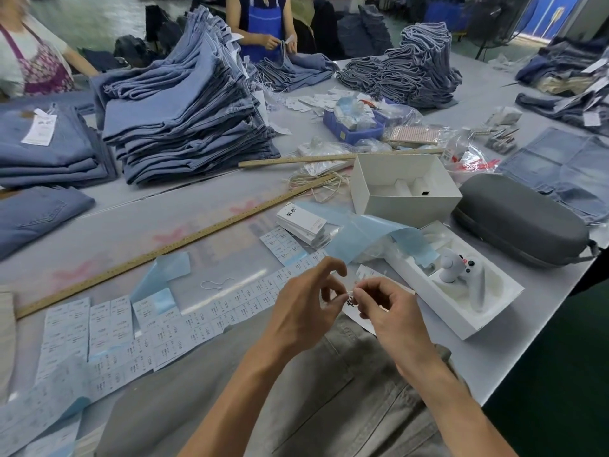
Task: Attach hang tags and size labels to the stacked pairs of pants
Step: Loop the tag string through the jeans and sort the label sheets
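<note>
grey pants (329, 390) lie nearest, long axis running toward the viewer. above them the right hand (385, 308) pinches a white hang tag (357, 319) in a tight grip; the left hand (306, 308) fingers curl at its string. size labels (164, 324) spread left on the surface (197, 232); denim stacks (184, 120) beyond.

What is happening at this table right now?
A person is tagging pants. Both hands work together above a grey pair of pants: the right hand pinches a white hang tag, and the left hand has its fingers curled close to it, apparently handling its string. Sheets of size labels lie on the table to the left. A stack of spare hang tags waits behind, and blue jeans are piled beyond.
</note>
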A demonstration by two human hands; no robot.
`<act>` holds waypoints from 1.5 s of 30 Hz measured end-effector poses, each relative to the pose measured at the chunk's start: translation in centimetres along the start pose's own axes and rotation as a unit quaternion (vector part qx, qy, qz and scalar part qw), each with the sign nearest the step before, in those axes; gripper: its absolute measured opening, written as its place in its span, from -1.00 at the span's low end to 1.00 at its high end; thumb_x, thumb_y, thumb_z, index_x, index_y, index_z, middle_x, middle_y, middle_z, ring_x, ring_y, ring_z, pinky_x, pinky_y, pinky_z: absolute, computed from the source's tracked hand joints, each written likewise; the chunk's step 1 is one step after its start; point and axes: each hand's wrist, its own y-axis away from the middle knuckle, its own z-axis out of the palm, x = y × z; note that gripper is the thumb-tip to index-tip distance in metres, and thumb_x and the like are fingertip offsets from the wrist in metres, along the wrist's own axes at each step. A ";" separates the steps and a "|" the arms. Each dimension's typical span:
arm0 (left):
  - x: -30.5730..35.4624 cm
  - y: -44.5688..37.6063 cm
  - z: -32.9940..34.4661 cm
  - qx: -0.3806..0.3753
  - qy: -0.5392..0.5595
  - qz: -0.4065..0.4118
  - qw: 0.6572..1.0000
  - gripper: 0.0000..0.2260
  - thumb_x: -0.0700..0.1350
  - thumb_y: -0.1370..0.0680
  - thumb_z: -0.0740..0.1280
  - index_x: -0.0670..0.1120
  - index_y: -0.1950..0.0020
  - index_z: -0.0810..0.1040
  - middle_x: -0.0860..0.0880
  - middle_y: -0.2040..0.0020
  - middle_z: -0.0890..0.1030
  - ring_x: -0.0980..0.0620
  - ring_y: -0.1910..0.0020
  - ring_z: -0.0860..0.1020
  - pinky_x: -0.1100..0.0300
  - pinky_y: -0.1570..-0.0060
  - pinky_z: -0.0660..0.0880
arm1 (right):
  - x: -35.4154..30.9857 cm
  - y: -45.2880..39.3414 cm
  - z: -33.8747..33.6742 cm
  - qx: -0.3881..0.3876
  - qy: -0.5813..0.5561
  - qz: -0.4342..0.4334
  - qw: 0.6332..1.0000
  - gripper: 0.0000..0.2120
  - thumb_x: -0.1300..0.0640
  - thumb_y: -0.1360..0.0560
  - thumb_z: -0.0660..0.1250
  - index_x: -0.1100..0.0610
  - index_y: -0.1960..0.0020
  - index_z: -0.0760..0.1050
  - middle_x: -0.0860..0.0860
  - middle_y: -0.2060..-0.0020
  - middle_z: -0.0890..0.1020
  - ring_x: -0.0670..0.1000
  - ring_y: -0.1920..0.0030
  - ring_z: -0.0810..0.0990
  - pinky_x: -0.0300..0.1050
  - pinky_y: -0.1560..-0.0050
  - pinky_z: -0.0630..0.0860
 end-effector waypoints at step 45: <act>-13.1 27.7 -18.2 0.473 -0.017 -0.446 0.759 -0.74 -0.23 -0.57 0.42 -0.09 -0.26 0.60 -0.06 -0.17 0.62 -0.01 -0.08 0.59 0.06 -0.11 0.57 | -4.8 8.0 21.8 -0.220 0.157 -0.302 0.914 -0.73 0.26 -0.45 0.53 -0.09 0.00 0.67 -0.21 0.20 0.60 -0.15 0.15 0.59 -0.29 0.23 0.47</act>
